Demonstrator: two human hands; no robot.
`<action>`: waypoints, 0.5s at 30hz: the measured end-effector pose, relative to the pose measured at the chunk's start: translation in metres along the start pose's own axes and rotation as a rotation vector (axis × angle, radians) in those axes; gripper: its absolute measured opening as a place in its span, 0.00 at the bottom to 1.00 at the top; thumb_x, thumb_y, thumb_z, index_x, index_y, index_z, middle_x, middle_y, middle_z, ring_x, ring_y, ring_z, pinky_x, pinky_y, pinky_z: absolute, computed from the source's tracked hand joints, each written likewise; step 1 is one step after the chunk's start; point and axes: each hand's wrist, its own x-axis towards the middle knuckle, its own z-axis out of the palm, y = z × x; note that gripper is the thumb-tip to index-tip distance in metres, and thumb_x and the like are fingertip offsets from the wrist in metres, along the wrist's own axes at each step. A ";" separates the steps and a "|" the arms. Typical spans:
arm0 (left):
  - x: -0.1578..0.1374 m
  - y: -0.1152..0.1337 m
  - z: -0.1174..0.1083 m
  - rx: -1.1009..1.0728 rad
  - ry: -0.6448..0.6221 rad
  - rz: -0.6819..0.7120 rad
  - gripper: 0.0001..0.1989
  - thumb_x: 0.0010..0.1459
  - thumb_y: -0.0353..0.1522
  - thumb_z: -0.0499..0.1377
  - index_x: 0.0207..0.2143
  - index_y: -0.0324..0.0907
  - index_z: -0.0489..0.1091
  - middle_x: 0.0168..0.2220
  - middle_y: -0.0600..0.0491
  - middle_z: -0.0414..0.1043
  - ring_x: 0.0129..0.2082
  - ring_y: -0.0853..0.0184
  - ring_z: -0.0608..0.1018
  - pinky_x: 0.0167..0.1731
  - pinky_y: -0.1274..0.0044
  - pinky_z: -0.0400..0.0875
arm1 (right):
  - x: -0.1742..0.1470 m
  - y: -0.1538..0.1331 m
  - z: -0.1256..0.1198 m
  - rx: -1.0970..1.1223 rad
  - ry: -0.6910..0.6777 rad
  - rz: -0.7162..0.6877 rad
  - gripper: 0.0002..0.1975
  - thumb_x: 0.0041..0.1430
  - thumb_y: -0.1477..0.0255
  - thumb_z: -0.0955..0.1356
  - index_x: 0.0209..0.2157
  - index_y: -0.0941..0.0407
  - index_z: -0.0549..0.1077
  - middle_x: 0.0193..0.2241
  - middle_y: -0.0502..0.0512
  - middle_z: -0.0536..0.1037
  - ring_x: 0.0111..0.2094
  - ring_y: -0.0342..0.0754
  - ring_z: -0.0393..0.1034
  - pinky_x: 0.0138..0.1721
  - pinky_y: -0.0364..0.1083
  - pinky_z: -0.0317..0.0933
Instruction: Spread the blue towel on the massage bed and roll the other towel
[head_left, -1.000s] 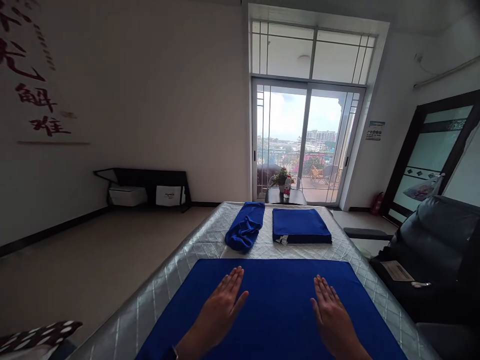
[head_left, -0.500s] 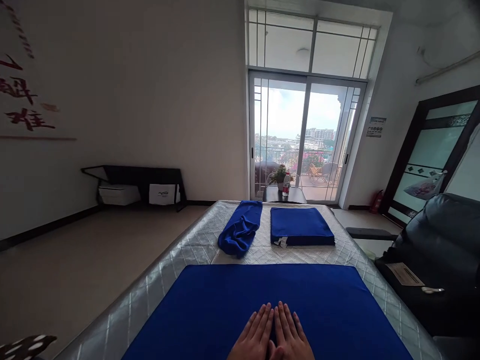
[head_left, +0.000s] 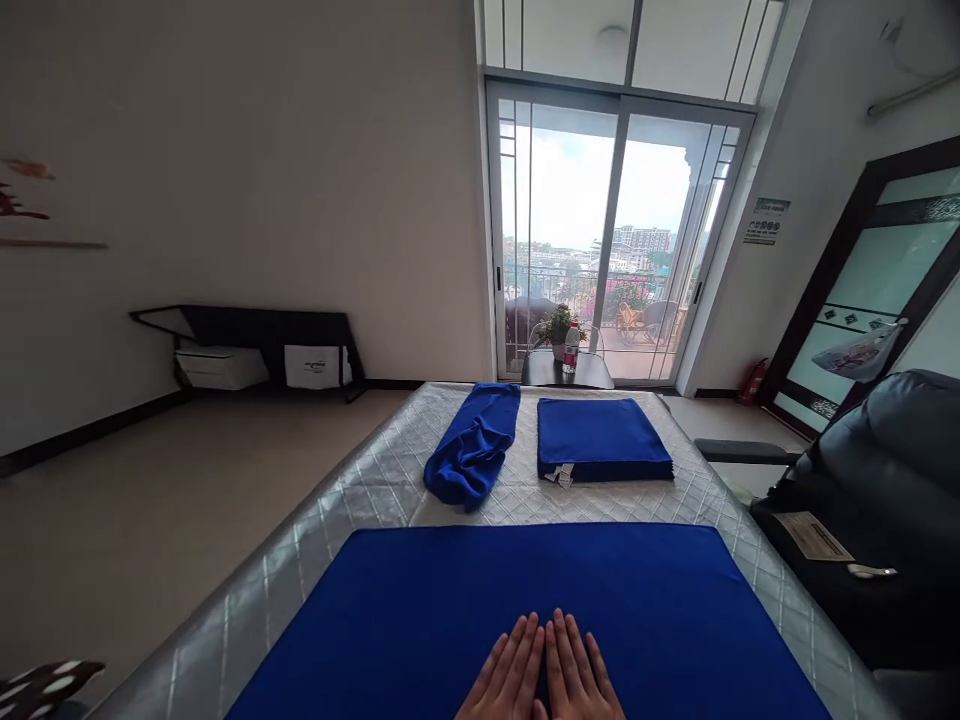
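A blue cloth [head_left: 420,610] lies spread flat across the near part of the mattress [head_left: 375,490]. On it rest my left hand [head_left: 507,672] and my right hand [head_left: 579,670], side by side, palms down with fingers stretched out forward. Neither holds anything. Their fingertips point away from me, with a narrow gap between the two hands. Beyond the spread cloth, a crumpled blue cloth [head_left: 474,450] lies on the left. To its right sits a neat stack of folded blue cloths [head_left: 604,432] with white labels at its front edge.
Behind the mattress stands a small table [head_left: 536,370] with a potted plant [head_left: 556,328] and a bottle [head_left: 571,350]. A black armchair [head_left: 900,480] is close on the right. Along the left wall is a black rack [head_left: 270,335] with white boxes.
The view has tilted down slightly, so the background sits higher in the picture. My thumbs, overlapping before, are now lower and less visible. Both hands stay flat on the cloth.
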 end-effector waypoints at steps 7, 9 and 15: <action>0.005 0.010 -0.016 -0.002 0.030 0.001 0.36 0.69 0.44 0.46 0.69 0.46 0.28 0.67 0.51 0.56 0.63 0.61 0.68 0.58 0.72 0.69 | -0.011 -0.027 -0.038 0.021 0.014 0.063 0.31 0.70 0.54 0.49 0.68 0.53 0.48 0.69 0.49 0.44 0.69 0.55 0.42 0.68 0.56 0.47; 0.005 0.016 -0.026 -0.033 -0.020 -0.014 0.36 0.69 0.47 0.45 0.69 0.46 0.27 0.69 0.51 0.53 0.65 0.60 0.64 0.60 0.69 0.68 | -0.019 -0.035 -0.047 0.020 0.052 0.057 0.30 0.70 0.55 0.48 0.68 0.54 0.46 0.69 0.49 0.43 0.69 0.53 0.41 0.69 0.55 0.45; 0.007 0.033 -0.053 -0.106 -0.167 -0.099 0.32 0.70 0.48 0.41 0.69 0.45 0.37 0.70 0.49 0.48 0.69 0.60 0.55 0.66 0.65 0.58 | -0.036 -0.052 -0.066 -0.006 0.099 0.012 0.28 0.71 0.62 0.49 0.68 0.56 0.46 0.69 0.55 0.45 0.70 0.52 0.39 0.69 0.57 0.40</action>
